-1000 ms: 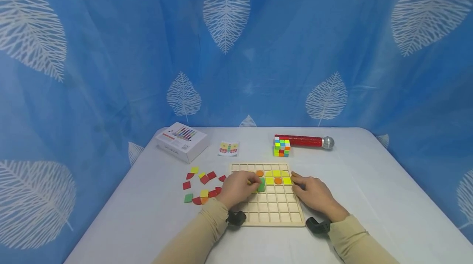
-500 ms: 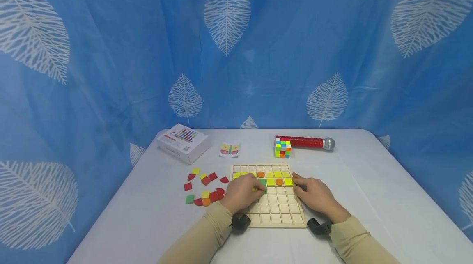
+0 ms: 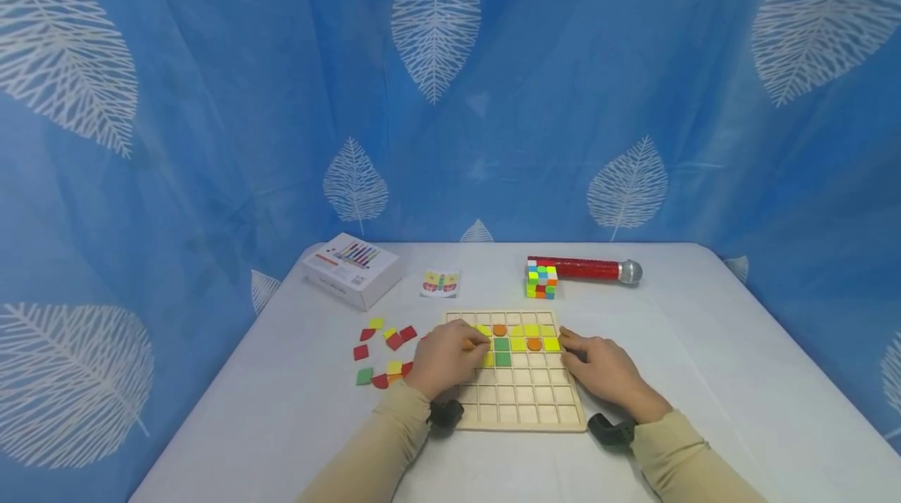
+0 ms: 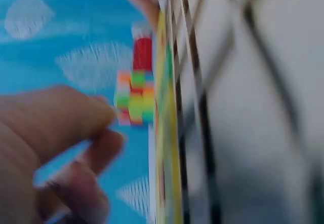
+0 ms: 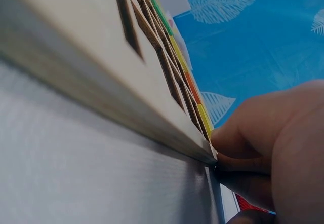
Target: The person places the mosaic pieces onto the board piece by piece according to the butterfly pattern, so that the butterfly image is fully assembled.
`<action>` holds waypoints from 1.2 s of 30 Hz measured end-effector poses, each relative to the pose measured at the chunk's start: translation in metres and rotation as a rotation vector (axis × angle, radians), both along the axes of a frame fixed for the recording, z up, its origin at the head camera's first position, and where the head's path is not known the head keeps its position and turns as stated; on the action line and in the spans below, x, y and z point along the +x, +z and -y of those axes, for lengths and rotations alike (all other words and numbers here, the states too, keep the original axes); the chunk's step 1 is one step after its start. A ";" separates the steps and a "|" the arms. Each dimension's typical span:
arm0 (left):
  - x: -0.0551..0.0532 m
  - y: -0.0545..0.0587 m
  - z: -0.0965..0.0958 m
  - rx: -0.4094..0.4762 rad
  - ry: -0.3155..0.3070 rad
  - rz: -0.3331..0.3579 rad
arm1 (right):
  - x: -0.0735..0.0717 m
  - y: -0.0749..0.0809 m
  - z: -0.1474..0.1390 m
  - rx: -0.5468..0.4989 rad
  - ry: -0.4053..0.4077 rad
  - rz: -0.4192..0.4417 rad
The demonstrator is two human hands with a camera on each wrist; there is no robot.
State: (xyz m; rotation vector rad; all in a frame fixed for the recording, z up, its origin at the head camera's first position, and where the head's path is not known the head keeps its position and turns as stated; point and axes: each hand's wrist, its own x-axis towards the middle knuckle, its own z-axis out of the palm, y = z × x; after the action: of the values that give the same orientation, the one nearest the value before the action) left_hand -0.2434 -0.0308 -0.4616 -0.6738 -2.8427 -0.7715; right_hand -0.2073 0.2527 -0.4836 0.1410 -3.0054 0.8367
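A wooden grid board (image 3: 521, 413) lies in front of me with coloured tiles in its upper rows. Two green squares (image 3: 503, 359) stand one above the other near its middle, and a yellow tile (image 3: 489, 360) sits left of the lower one. Over the board's left side hovers my left hand (image 3: 443, 358), its fingers loosely bent; in the left wrist view nothing shows between thumb and fingertips (image 4: 104, 110). My right hand (image 3: 605, 374) pinches the board's right edge, the thumb (image 5: 228, 135) at the top face beside a yellow tile (image 5: 204, 120).
Loose red, yellow and green tiles (image 3: 364, 376) lie left of the board, partly behind the left hand. Beyond it are a white box (image 3: 352, 272), a butterfly pattern card (image 3: 440, 284), a puzzle cube (image 3: 541, 281) and a red microphone (image 3: 584, 268).
My left hand has come away to the left from the green squares, uncovering them and the yellow tile beside the lower one. The right hand stays at the board's edge.
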 end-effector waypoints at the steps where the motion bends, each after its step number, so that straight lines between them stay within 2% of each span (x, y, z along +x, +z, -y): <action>1: -0.003 0.001 0.005 0.002 0.031 0.002 | 0.000 0.000 0.000 0.003 0.001 -0.001; 5: -0.016 0.008 0.033 0.005 0.190 0.030 | 0.001 0.000 0.000 0.006 0.007 -0.002; 10: -0.035 0.014 0.081 0.027 0.385 0.064 | 0.000 0.000 0.000 0.007 0.006 0.000; 14: -0.042 0.009 0.116 0.054 0.489 0.126 | 0.000 0.003 -0.001 0.015 0.008 0.005; 18: -0.047 -0.002 0.133 0.075 0.487 0.166 | 0.001 0.006 -0.002 0.018 0.002 0.001; 25: -0.052 -0.016 0.134 0.038 0.472 0.151 | 0.001 0.005 0.000 0.001 0.008 0.005; 31: -0.051 -0.017 0.132 0.049 0.461 0.125 | 0.002 0.003 0.000 0.003 0.006 0.003; 36: -0.049 -0.018 0.132 0.060 0.476 0.113 | 0.003 0.003 0.001 0.004 0.012 0.001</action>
State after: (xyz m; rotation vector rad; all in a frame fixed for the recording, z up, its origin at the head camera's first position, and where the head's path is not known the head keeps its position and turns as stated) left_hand -0.2926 -0.1631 -0.4798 0.0647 -2.8815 -0.8222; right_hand -0.2044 0.2519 -0.4808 0.1588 -3.0108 0.8317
